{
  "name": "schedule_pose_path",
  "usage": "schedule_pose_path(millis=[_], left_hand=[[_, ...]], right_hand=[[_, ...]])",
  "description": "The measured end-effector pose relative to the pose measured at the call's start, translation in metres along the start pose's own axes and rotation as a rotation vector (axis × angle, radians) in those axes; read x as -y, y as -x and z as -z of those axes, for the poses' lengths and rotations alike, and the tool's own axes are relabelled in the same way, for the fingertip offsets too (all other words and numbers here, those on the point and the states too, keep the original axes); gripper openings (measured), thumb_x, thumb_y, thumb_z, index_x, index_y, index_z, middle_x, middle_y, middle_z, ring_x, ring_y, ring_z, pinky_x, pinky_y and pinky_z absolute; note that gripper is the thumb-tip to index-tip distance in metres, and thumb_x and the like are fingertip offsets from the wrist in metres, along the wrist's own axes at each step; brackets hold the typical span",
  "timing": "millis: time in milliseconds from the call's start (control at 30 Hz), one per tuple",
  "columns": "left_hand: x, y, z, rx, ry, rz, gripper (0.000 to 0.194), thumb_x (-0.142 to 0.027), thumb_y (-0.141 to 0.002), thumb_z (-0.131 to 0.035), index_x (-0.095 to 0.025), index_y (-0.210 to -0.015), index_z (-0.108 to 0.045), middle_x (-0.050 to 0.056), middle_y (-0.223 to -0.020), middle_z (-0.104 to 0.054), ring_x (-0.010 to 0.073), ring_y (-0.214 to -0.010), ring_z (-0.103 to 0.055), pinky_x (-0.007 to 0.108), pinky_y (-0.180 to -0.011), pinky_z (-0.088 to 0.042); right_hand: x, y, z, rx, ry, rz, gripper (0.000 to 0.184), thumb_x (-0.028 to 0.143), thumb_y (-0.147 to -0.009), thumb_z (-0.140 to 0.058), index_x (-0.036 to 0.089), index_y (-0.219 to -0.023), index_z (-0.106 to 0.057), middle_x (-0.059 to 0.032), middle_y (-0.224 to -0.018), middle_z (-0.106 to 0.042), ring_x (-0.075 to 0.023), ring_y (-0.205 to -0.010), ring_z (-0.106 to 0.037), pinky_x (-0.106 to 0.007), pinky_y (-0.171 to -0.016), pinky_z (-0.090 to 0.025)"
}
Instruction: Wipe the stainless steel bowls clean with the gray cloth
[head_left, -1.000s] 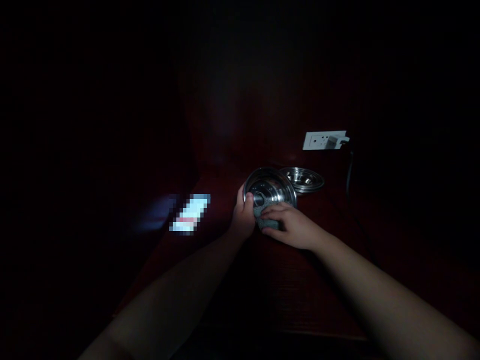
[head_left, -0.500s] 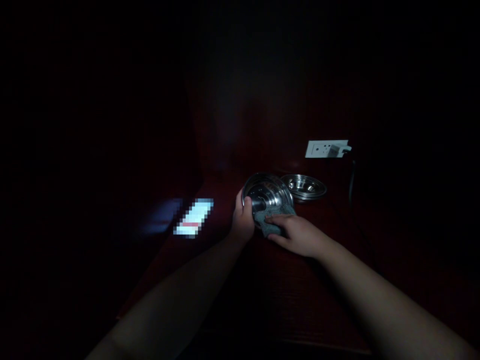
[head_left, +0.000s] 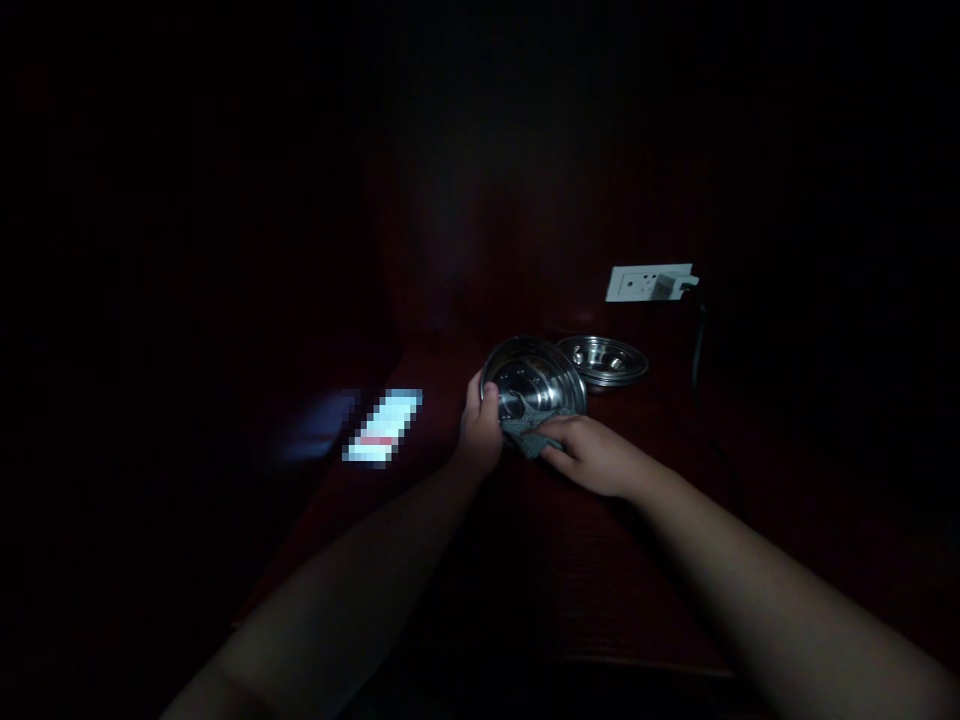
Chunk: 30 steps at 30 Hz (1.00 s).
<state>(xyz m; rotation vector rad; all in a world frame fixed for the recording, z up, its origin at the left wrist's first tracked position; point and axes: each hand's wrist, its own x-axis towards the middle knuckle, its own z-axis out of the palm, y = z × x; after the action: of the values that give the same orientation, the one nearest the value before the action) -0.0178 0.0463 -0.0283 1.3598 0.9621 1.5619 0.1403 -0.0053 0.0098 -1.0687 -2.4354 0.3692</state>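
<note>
A shiny steel bowl (head_left: pixel 544 378) is tilted with its opening toward me. My left hand (head_left: pixel 480 430) is closed on the bowl's left rim, thumb on the near side and the other fingers mostly hidden behind it. My right hand (head_left: pixel 589 450) grips a grey-green cloth (head_left: pixel 529 435) and presses it against the bowl's lower rim and inner wall. Just behind and to the right, several steel bowls or dishes (head_left: pixel 607 362) lie nested in a stack on the dark red table (head_left: pixel 570 580).
A lit, pixelated phone-like rectangle (head_left: pixel 384 428) lies on the table's left side. On the back wall a white socket plate (head_left: pixel 630 284) holds a plugged-in charger (head_left: pixel 671 286), its cable (head_left: pixel 699 345) hanging down. The surroundings are very dark.
The cloth has shifted left and further into the bowl's lower part with my right hand. My left hand keeps its hold on the rim. The whole view has shifted slightly.
</note>
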Motion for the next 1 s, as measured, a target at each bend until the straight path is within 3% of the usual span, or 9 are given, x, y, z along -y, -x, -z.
schedule_pose_path(millis=[167, 400, 700, 867, 1000], left_hand=[[0.000, 0.001, -0.001, 0.034, -0.009, 0.002, 0.050, -0.052, -0.085, -0.036, -0.023, -0.123, -0.046, 0.006, -0.120, -0.056, 0.0204, -0.110, -0.052, 0.034, -0.096, -0.038], [0.006, 0.001, -0.001, 0.093, -0.038, -0.020, 0.048, -0.051, -0.085, -0.037, -0.023, -0.123, -0.046, 0.005, -0.120, -0.057, 0.0193, -0.111, -0.052, 0.033, -0.097, -0.038], [0.009, 0.000, 0.000, 0.098, -0.058, 0.014, 0.050, -0.054, -0.084, -0.036, -0.024, -0.122, -0.048, 0.005, -0.118, -0.058, 0.0209, -0.109, -0.053, 0.035, -0.096, -0.039], [0.010, -0.001, -0.002, 0.097, -0.013, 0.018, 0.051, -0.054, -0.083, -0.038, -0.023, -0.123, -0.047, 0.007, -0.119, -0.057, 0.0214, -0.109, -0.054, 0.035, -0.095, -0.040], [0.010, -0.002, -0.002, 0.104, -0.010, 0.044, 0.053, -0.056, -0.083, -0.038, -0.024, -0.124, -0.046, 0.007, -0.120, -0.058, 0.0216, -0.110, -0.054, 0.037, -0.095, -0.040]], right_hand=[[-0.001, 0.001, 0.000, -0.020, -0.111, -0.012, 0.020, 0.022, -0.083, -0.046, 0.016, -0.079, -0.064, -0.0005, -0.069, -0.061, -0.0121, -0.063, -0.053, -0.025, -0.063, -0.040], [-0.005, 0.001, -0.005, 0.020, -0.188, -0.032, 0.019, 0.023, -0.082, -0.048, 0.015, -0.091, -0.064, -0.0009, -0.076, -0.063, -0.0123, -0.068, -0.053, -0.025, -0.064, -0.040], [-0.006, 0.003, 0.000, 0.038, -0.050, -0.170, 0.020, 0.027, -0.080, -0.049, 0.018, -0.067, -0.062, 0.0017, -0.057, -0.056, -0.0103, -0.052, -0.048, -0.024, -0.053, -0.034], [-0.008, 0.001, 0.000, -0.019, 0.095, -0.325, 0.017, 0.027, -0.077, -0.051, 0.019, -0.068, -0.064, -0.0014, -0.062, -0.062, -0.0128, -0.054, -0.051, -0.026, -0.055, -0.036], [-0.010, 0.001, -0.001, -0.045, 0.148, -0.351, 0.019, 0.027, -0.077, -0.049, 0.019, -0.072, -0.066, -0.0034, -0.066, -0.064, -0.0144, -0.059, -0.054, -0.027, -0.059, -0.038]])
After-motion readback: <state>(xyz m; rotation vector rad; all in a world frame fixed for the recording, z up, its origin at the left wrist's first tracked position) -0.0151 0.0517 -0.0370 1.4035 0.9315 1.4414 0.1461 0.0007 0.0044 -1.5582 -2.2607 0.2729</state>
